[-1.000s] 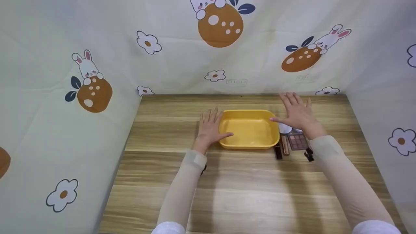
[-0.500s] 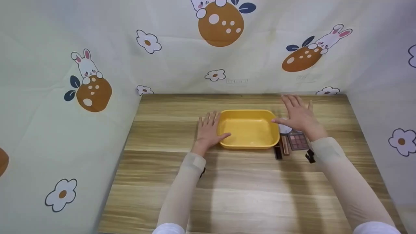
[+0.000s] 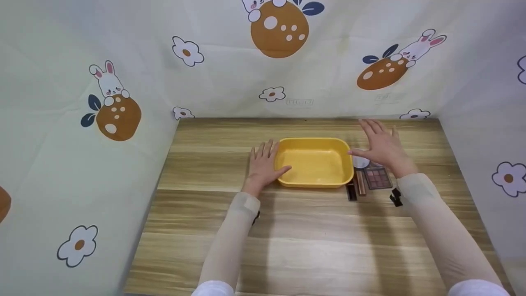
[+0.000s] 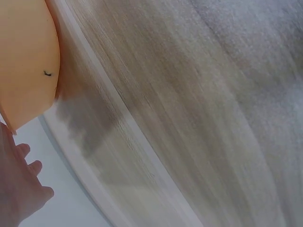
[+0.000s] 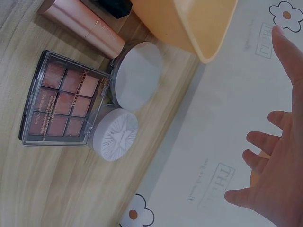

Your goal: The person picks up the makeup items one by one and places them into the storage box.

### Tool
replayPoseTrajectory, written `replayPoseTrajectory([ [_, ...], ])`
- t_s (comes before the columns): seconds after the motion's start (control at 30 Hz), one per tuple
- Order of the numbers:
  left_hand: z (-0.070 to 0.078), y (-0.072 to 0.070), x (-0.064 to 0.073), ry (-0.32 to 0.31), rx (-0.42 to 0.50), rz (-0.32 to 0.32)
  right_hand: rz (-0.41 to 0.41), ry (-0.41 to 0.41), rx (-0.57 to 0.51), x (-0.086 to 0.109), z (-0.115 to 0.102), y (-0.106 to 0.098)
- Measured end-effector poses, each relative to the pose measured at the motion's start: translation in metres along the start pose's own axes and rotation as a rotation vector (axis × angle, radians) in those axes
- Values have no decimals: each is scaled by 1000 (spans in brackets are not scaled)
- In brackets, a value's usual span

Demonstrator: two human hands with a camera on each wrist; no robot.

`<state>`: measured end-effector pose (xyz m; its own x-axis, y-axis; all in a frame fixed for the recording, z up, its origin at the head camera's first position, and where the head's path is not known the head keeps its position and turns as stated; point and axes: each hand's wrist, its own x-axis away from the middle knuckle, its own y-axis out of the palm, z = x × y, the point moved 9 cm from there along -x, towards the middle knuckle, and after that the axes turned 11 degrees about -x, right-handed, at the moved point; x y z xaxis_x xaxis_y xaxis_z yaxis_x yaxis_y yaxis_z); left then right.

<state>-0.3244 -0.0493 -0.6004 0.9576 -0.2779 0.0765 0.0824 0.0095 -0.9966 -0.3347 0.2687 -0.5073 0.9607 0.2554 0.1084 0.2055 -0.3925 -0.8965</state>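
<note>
A yellow plastic basin (image 3: 314, 184) sits on the wooden table with nothing inside. My left hand (image 3: 263, 166) is spread at its left rim, the thumb over the edge. Fingers spread wide, my right hand (image 3: 384, 148) hovers off the basin's right side, thumb tip by the rim, holding nothing. Below it lie cosmetics: an eyeshadow palette (image 5: 64, 101) with a clear lid, a plain white round case (image 5: 138, 75), a round case with a starburst lid (image 5: 116, 135), a rose-gold tube (image 5: 85, 28) and a black tube (image 3: 351, 192).
Patterned cloth (image 3: 222, 82) with rabbits and flowers walls in the back and both sides. The wood-grain table (image 3: 312, 242) reaches toward me. Small black pieces (image 3: 395, 197) show at my wrists.
My right hand has drifted slightly right, away from the basin. My left hand has dropped slightly nearer me. The cosmetics stay where they were.
</note>
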Motion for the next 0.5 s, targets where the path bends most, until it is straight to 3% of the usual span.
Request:
replayPoseTrajectory([
  [0.5, -2, 4, 0, -14, 32, -38, 3, 19, 1, 3, 13, 2],
])
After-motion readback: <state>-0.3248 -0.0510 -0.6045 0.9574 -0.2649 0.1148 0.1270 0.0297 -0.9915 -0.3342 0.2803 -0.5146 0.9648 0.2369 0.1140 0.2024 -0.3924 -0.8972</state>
